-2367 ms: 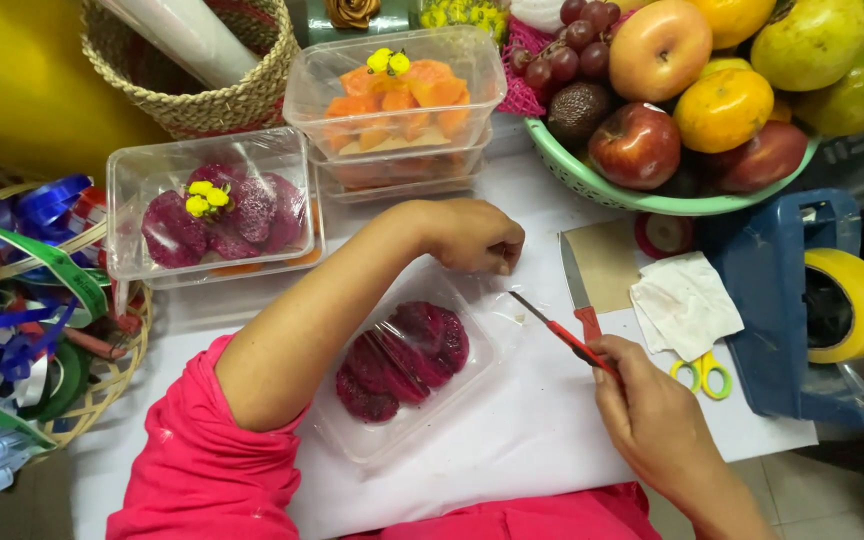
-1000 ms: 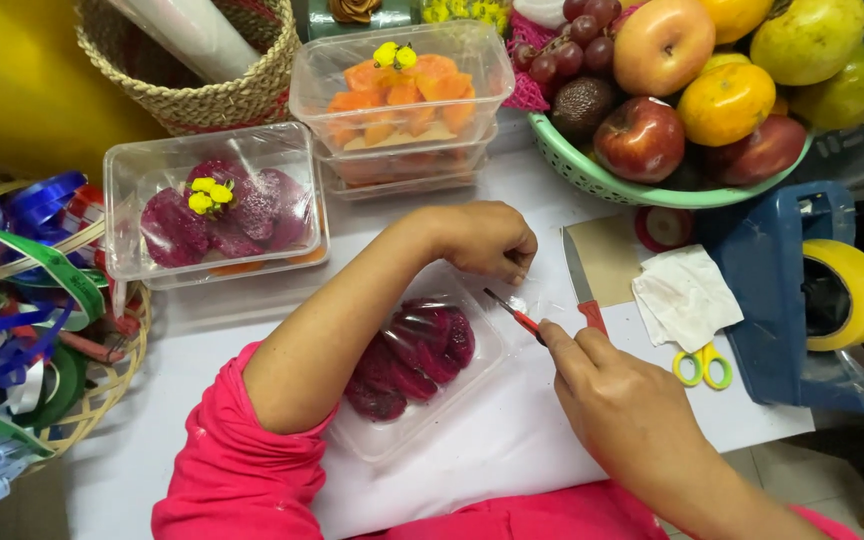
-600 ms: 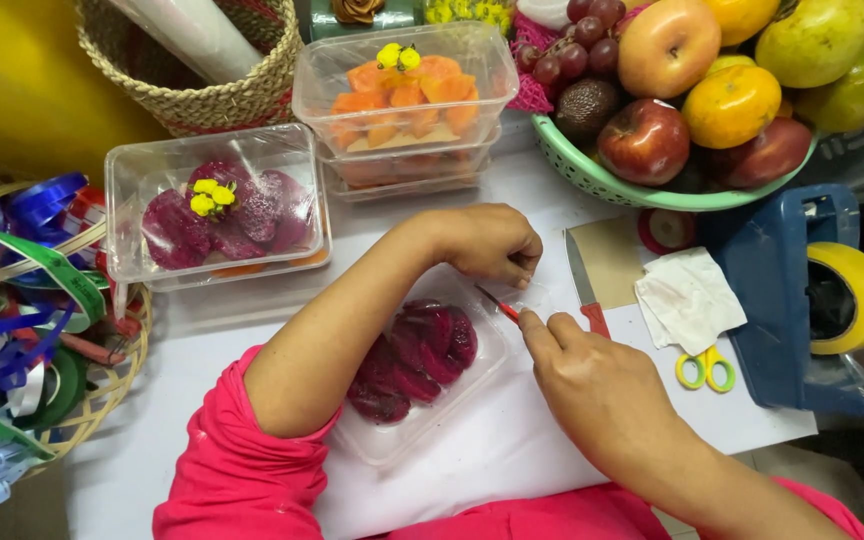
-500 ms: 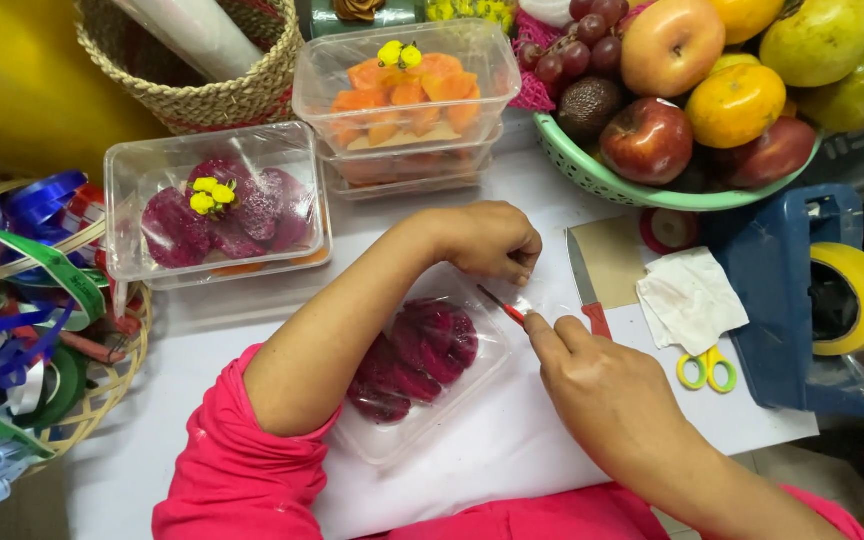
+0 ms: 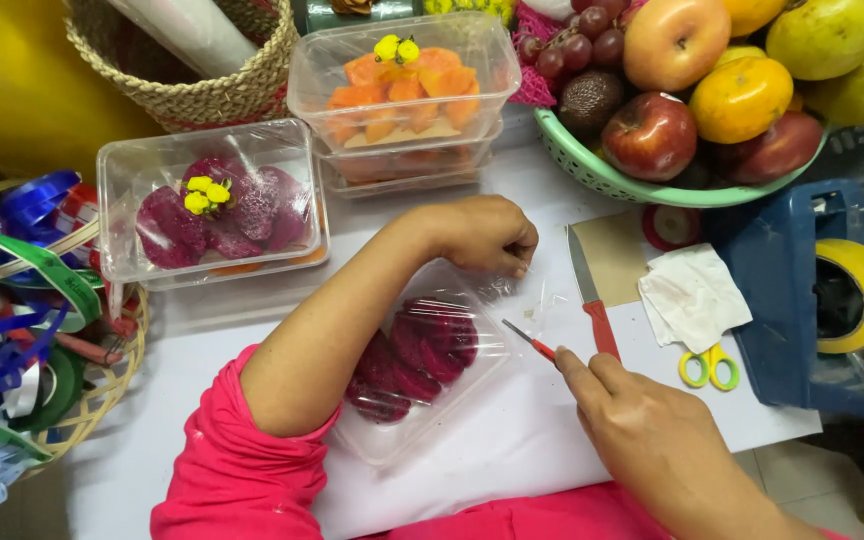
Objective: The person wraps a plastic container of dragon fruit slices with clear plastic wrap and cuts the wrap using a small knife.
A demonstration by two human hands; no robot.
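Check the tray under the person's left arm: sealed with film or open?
Covered: clear film stretches over the tray of dark red fruit slices, bunched under the left hand. Fully sealed: cannot tell.

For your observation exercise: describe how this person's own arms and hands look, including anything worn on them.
Both hands are bare: no gloves, rings or watch visible. The left hand comes from a bright pink sleeve ending above the elbow, forearm uncovered. The right hand has a bare wrist; its sleeve is out of view.

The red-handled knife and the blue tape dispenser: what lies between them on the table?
In the head view, a crumpled white tissue and small yellow-handled scissors lie between knife and dispenser.
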